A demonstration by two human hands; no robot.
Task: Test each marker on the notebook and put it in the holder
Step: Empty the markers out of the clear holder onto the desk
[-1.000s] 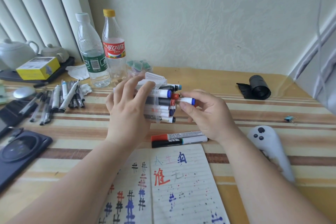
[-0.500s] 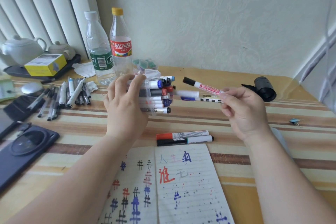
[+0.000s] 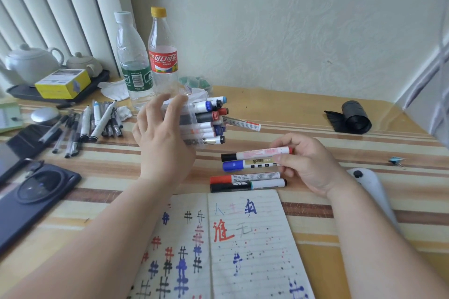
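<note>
The left hand (image 3: 165, 143) grips the crammed clear plastic holder (image 3: 192, 118). The right hand (image 3: 308, 165) pinches a black-capped white marker (image 3: 257, 153) and a blue-capped marker (image 3: 240, 165); two more markers (image 3: 243, 178) wait beside the inked lined notebook (image 3: 247, 250).

A: Surface?
B: Table (image 3: 303, 109), striped cloth, set against the wall.
A: Near edge?
B: Open notebook (image 3: 255, 250). Just beyond it, red-capped marker (image 3: 243, 178) and black-capped marker (image 3: 245, 185), side by side.
A: Left?
B: Heap of loose pens (image 3: 92, 126), dark phone case (image 3: 36, 192), green-label bottle (image 3: 134, 65), red-label bottle (image 3: 162, 56), black tray (image 3: 21, 94).
A: Right?
B: Black bag roll (image 3: 352, 119), white controller (image 3: 374, 184), small blue clip (image 3: 396, 160).
</note>
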